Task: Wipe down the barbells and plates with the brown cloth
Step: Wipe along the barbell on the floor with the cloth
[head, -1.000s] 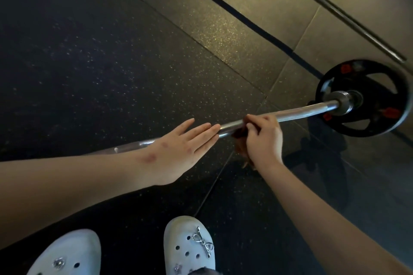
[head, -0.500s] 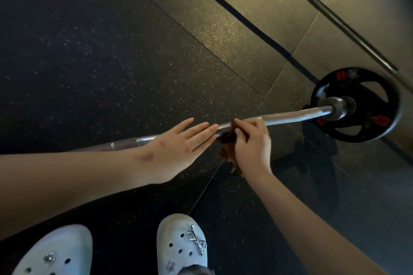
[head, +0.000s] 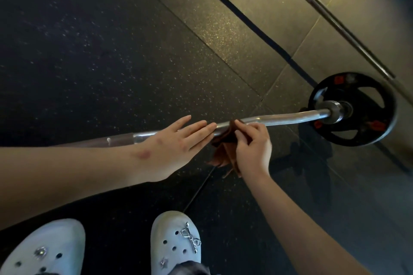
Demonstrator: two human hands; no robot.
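Two bare hands reach down from the lower edge of a head-worn view toward a curved steel barbell [head: 279,119] that lies across a dark speckled rubber floor [head: 100,51]. The left hand [head: 176,147] is open and flat, fingers straight and together, palm down over the bar; whether it presses the metal or only hovers above it cannot be told. The right hand [head: 252,147] is closed around a brown cloth [head: 223,147], pinching its upper edge against the bar with thumb and fingertips while the rest of the cloth hangs in loose folds below.

The cloth meets the bar just beside the left fingertips, roughly midway along the visible length. To the right, well apart from both hands, the bar ends in a black weight plate [head: 353,108] with cut-out grips and red labels. A second, thinner bar [head: 330,15] lies along the far upper right.

To wipe well here, the cloth probably needs wrapping fully around the bar rather than touching only the near side, with the flat hand steadying the bar so it does not roll. The plate looks untouched, so much of the task likely remains.

White clogs [head: 176,243] with charms show at the bottom edge.
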